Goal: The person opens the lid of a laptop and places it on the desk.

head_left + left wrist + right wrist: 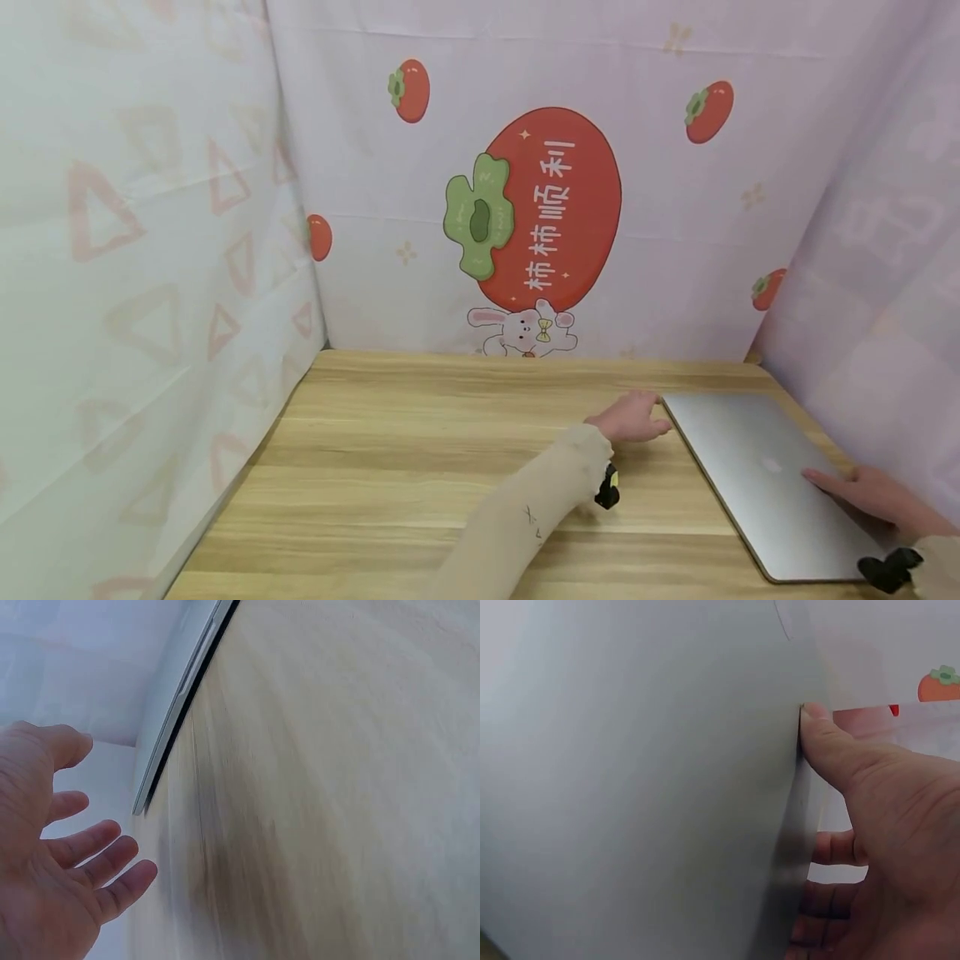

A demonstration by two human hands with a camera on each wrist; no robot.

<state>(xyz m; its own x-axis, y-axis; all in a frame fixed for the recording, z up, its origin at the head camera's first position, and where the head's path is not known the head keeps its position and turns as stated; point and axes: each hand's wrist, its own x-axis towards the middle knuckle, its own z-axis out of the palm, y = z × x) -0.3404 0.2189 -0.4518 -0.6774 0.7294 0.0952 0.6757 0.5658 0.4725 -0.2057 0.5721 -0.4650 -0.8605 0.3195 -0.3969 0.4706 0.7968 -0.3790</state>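
Note:
A closed silver laptop [757, 475] with a pale apple logo on its lid lies at the right of the wooden table. Just left of its far left corner is my left hand [633, 417], fingers spread and thumb apart. The left wrist view shows that hand [52, 847] holding nothing, beside the laptop's thin edge [176, 712]. My right hand [877, 496] grips the laptop's right edge. In the right wrist view its thumb [829, 746] presses on the lid near the edge, and the other fingers bend in at the side, partly hidden by the laptop [652, 772].
The wooden table [390, 467] spreads to the left of the laptop. A back curtain [360, 275] printed with persimmons and a rabbit hangs behind it. Side curtains stand at the left [150, 333] and at the right [885, 275], the right one close to the laptop.

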